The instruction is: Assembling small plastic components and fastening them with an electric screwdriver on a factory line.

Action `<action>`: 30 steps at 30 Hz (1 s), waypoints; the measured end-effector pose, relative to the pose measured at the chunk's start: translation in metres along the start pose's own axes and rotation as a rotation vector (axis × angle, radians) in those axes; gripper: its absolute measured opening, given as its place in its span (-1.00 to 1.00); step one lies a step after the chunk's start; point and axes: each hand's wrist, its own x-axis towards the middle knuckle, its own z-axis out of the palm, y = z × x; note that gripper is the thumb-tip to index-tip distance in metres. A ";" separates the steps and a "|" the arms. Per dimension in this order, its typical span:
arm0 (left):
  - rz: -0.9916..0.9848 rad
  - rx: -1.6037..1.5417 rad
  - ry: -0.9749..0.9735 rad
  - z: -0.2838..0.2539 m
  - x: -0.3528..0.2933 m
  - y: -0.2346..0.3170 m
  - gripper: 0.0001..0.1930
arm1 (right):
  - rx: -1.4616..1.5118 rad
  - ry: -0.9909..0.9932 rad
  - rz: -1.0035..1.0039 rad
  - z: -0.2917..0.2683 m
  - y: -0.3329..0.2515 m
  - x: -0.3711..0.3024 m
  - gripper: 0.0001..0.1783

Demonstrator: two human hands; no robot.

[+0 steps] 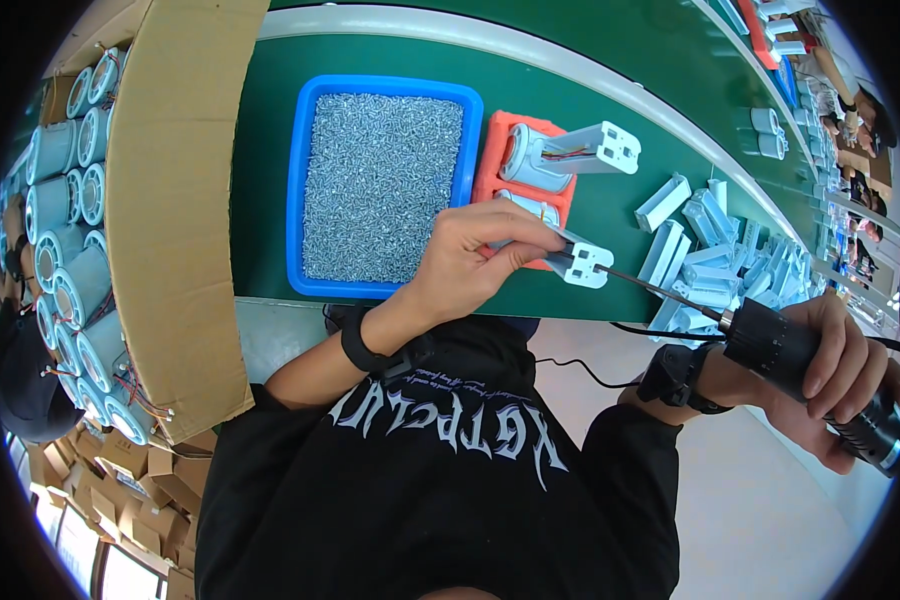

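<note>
My left hand (pixel 485 250) is closed, thumb and forefinger pinching a pale blue plastic handle (pixel 587 267) near its slotted end. My right hand (pixel 838 365) grips a black electric screwdriver (pixel 770 345) at the right. Its long thin bit runs leftward, and the tip meets the end of that handle. The handle joins a pale cylinder (pixel 530 205), partly hidden behind my left hand, in a red holder (pixel 500 130). Beside it in the same holder lies another cylinder (pixel 535 160) with its own handle (pixel 615 150) and thin wires showing.
A blue tray (pixel 294 190) full of small screws stands left of the holder on the green table (pixel 265 150). Loose pale plastic handles (pixel 710 265) are heaped at the right. A cardboard box (pixel 175 200) borders the left side, with stacked wired cylinders (pixel 80 280) beyond it.
</note>
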 end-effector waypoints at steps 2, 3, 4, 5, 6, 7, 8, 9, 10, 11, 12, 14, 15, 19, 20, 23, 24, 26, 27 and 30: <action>0.046 0.042 -0.040 -0.003 0.003 -0.002 -0.89 | -0.005 -0.014 -0.004 -0.001 -0.001 0.002 -0.45; 0.069 0.063 -0.061 -0.004 0.004 -0.002 -0.89 | -0.006 -0.013 -0.003 -0.001 0.000 0.001 -0.45; 0.067 0.063 -0.061 -0.004 0.004 -0.002 -0.89 | -0.006 -0.019 -0.009 -0.001 0.000 0.001 -0.46; 0.089 0.083 -0.063 -0.004 0.004 -0.003 -0.89 | -0.005 -0.025 -0.015 0.000 0.001 0.000 -0.47; 0.110 0.104 -0.065 -0.005 0.004 -0.003 -0.89 | -0.005 -0.032 -0.021 0.000 0.002 -0.001 -0.47; 0.131 0.124 -0.067 -0.005 0.003 -0.003 -0.88 | -0.004 -0.031 -0.020 0.001 0.003 -0.002 -0.47; 0.130 0.124 -0.065 -0.004 0.003 -0.002 -0.88 | -0.013 -0.055 -0.011 0.002 0.003 -0.002 -0.46; 0.119 0.134 -0.074 -0.004 0.003 -0.001 -0.87 | -0.021 -0.079 -0.002 0.003 0.004 -0.002 -0.45; 0.107 0.145 -0.082 -0.003 0.002 0.001 -0.85 | -0.029 -0.102 0.007 0.004 0.004 -0.002 -0.44; 0.096 0.156 -0.089 -0.003 0.002 0.003 -0.83 | -0.036 -0.126 0.017 0.005 0.004 -0.003 -0.43; 0.094 0.156 -0.086 -0.004 0.003 0.004 -0.83 | -0.043 -0.150 0.027 0.006 0.005 -0.003 -0.42; 0.331 0.332 -0.079 -0.005 0.006 0.004 -0.85 | -0.057 -0.197 0.047 0.008 0.006 -0.004 -0.39; 0.449 0.421 -0.075 -0.006 0.006 0.005 -0.86 | -0.063 -0.220 0.058 0.009 0.007 -0.005 -0.38; 0.438 0.591 0.087 -0.022 -0.003 0.030 -0.84 | -0.078 -0.289 0.091 0.015 0.015 -0.006 -0.34; 0.435 0.586 0.084 -0.031 -0.001 0.034 -0.84 | -0.096 -0.344 0.134 0.021 0.019 -0.005 -0.40; 0.010 0.950 -0.126 -0.057 0.002 0.036 -0.84 | -0.124 -0.457 0.224 0.027 0.027 -0.004 -0.46; -0.066 1.008 -0.179 -0.062 -0.003 0.032 -0.84 | -0.099 -0.483 0.207 0.025 0.032 -0.005 -0.45; -0.216 1.115 -0.291 -0.067 -0.009 0.027 -0.84 | -0.055 -0.535 0.172 0.023 0.037 -0.006 -0.42; -0.218 1.115 -0.290 -0.068 -0.008 0.026 -0.84 | -0.054 -0.536 0.173 0.025 0.037 -0.006 -0.42; -0.184 1.077 -0.270 -0.068 -0.007 0.023 -0.94 | -0.117 -0.499 0.207 0.031 0.037 -0.007 -0.39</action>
